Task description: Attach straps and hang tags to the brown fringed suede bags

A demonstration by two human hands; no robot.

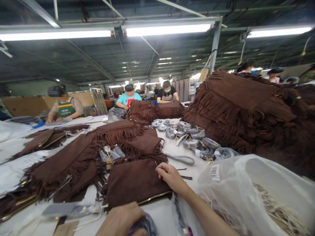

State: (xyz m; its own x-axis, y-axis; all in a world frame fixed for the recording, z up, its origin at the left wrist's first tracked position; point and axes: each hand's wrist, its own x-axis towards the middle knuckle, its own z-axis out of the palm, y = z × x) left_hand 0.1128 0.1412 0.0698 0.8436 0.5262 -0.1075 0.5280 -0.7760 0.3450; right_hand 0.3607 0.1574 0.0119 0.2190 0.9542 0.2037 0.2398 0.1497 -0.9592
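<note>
A brown zippered bag [133, 182] lies flat in front of me, its gold zipper [155, 197] along the near edge. My right hand [172, 177] rests over the bag's right side, thumb and fingers closed in a pinch; what is between them is too small to tell. Low in the frame, my left hand [123, 219] curls around a plastic-wrapped coiled strap [147, 225], partly cut off by the frame edge. Beyond the bag lie brown fringed bags [118, 131] and a grey wrist strap [180, 159]. A wrapped grey strap [70, 209] lies left of my left hand.
A tall pile of brown fringed bags [236, 108] rises at the right. Several wrapped coiled straps [194, 144] lie before it. A translucent plastic bag [236, 183] holding pale cords stands near my right arm. Co-workers [66, 106] are at the table's far side.
</note>
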